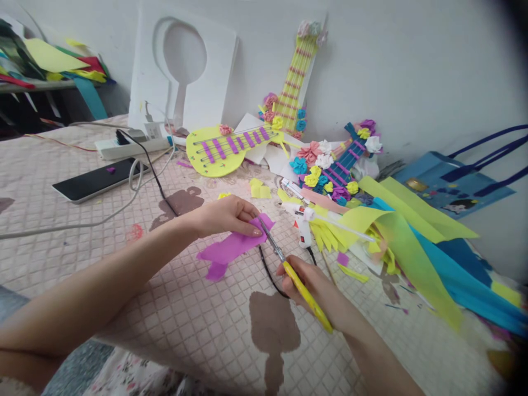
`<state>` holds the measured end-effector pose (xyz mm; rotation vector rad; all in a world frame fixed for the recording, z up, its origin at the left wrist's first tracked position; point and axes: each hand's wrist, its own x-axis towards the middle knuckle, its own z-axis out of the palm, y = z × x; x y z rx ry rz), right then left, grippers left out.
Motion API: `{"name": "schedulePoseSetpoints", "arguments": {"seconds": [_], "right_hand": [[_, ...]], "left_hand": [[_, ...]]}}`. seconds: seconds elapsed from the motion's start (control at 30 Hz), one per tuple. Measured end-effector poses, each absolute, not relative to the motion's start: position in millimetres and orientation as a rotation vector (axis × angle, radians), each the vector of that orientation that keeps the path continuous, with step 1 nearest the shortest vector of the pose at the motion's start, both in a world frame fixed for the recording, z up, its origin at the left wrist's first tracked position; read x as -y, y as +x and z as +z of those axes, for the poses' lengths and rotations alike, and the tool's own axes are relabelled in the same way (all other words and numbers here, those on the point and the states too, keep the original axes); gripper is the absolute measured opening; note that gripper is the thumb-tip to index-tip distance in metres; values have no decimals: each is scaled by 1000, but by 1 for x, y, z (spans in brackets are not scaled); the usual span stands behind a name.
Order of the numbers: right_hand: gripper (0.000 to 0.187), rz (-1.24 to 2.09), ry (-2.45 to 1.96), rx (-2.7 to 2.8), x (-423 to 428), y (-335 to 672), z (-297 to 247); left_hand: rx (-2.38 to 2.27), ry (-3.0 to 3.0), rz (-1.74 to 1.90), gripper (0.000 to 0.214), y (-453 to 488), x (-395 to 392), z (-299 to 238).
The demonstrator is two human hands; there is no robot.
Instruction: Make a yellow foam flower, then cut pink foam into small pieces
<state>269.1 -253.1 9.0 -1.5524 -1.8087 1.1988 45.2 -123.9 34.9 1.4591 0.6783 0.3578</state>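
Scissors [297,281] with yellow handles are pointing up and to the left from the right grip [315,283], which is closing around them, and their metal blades are reaching over the edge of a purple paper sheet [233,247]. The left grip [233,214] is pinching that sheet between thumb and fingers, near the blade tips, and the rest of it is hanging out below and to the left, over the quilted counter [185,330]. Just beyond the blades, a white glue gun [304,236] is lying beside folded yellow paper [325,235], and a small purple square [342,258] is sitting nearby. Farther back, a yellow paper guitar [218,159] with purple bars is resting near a taller yellow guitar [295,77], which is leaning against the wall, while a blue guitar [340,170] is showing clusters of paper flowers. Over on the left, a phone [93,180] is lying near a power strip [124,147], below a white board [144,66] with a cut-out shape. Toward the right, long yellow-green and blue strips [443,264] are spreading in front of a blue bag [443,184].
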Motion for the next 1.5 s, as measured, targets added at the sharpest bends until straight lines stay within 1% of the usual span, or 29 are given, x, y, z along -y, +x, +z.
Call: {"name": "schedulePoseSetpoints", "arguments": {"seconds": [0.27, 0.7, 0.87, 0.93, 1.03, 1.2, 1.3, 1.5], "right_hand": [[26, 1258, -1567, 1781, 254, 272, 6], [23, 1335, -1575, 1730, 253, 269, 14], [26, 1315, -1582, 1699, 251, 271, 11], [25, 1300, -1585, 1678, 249, 271, 7], [25, 1242, -1596, 1579, 246, 268, 1], [35, 1208, -1484, 1381, 245, 257, 5], [39, 1231, -1427, 1310, 246, 248, 11], [35, 1222, -1385, 1278, 245, 240, 7]], "left_hand": [[-666, 1401, 342, 13, 45, 125, 38], [-659, 1489, 315, 19, 44, 125, 38], [-665, 1512, 307, 18, 43, 123, 37], [-665, 1556, 298, 20, 43, 122, 35], [-676, 1679, 311, 33, 46, 123, 30], [-705, 1852, 319, 53, 57, 136, 23], [-721, 1858, 328, 55, 63, 144, 18], [-630, 1846, 310, 51, 69, 152, 9]]}}
